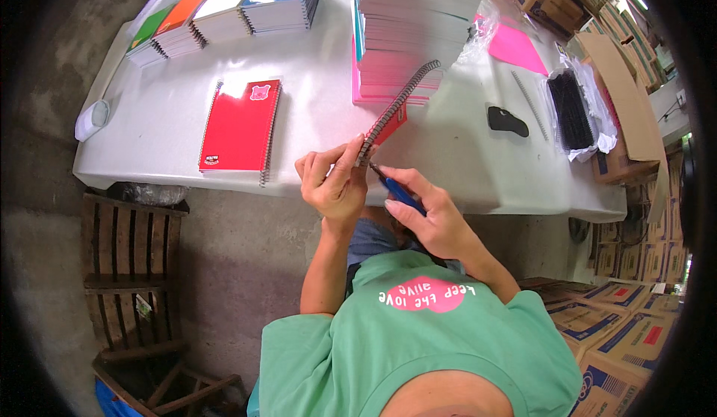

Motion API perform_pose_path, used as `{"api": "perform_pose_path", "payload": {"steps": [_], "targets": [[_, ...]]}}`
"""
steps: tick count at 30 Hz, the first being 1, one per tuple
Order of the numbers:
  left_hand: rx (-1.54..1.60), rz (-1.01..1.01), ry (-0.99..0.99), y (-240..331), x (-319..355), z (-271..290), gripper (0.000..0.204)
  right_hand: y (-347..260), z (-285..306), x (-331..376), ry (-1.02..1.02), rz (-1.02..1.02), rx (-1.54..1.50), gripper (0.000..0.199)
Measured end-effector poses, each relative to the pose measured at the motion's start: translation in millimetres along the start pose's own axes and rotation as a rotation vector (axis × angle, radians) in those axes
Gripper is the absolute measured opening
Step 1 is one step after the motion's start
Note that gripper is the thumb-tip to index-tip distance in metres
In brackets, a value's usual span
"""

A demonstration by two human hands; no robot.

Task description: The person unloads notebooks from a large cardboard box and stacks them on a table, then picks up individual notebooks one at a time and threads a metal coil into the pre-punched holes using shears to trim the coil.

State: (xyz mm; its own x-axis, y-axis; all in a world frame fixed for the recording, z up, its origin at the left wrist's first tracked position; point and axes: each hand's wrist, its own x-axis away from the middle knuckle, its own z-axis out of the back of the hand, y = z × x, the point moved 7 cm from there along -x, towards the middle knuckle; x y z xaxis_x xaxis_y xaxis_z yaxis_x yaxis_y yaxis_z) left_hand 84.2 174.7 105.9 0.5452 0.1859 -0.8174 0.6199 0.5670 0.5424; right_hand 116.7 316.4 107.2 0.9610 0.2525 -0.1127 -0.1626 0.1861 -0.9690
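The left hand (334,185) pinches the near end of a red spiral notebook (390,122), held on edge above the table's front rim with its black wire coil (398,103) running up and away. The right hand (433,219) is closed around blue-handled pliers (394,189), whose tip meets the coil's lower end beside the left fingertips. This looks like the finishing of the coil end, judged from the tool's place; the next move would call for a steady notebook and a small, exact squeeze at the last loop. Another red notebook (240,127) lies flat to the left on the white table (314,73), with 1 tall stack of notebooks (411,28) just behind. Open tabletop lies between them, and loose coils in a bag (575,110) sit well right.
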Motion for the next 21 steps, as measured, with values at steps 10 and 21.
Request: {"api": "perform_pose_path", "payload": {"steps": [10,21], "targets": [[0.432,0.522,0.352,-62,3,47,0.030,34,17,13,0.113,0.114,0.869,0.056],[0.944,0.486,0.662,-104,7,112,0.051,43,30,-49,0.304,0.278,0.620,0.059]]}}
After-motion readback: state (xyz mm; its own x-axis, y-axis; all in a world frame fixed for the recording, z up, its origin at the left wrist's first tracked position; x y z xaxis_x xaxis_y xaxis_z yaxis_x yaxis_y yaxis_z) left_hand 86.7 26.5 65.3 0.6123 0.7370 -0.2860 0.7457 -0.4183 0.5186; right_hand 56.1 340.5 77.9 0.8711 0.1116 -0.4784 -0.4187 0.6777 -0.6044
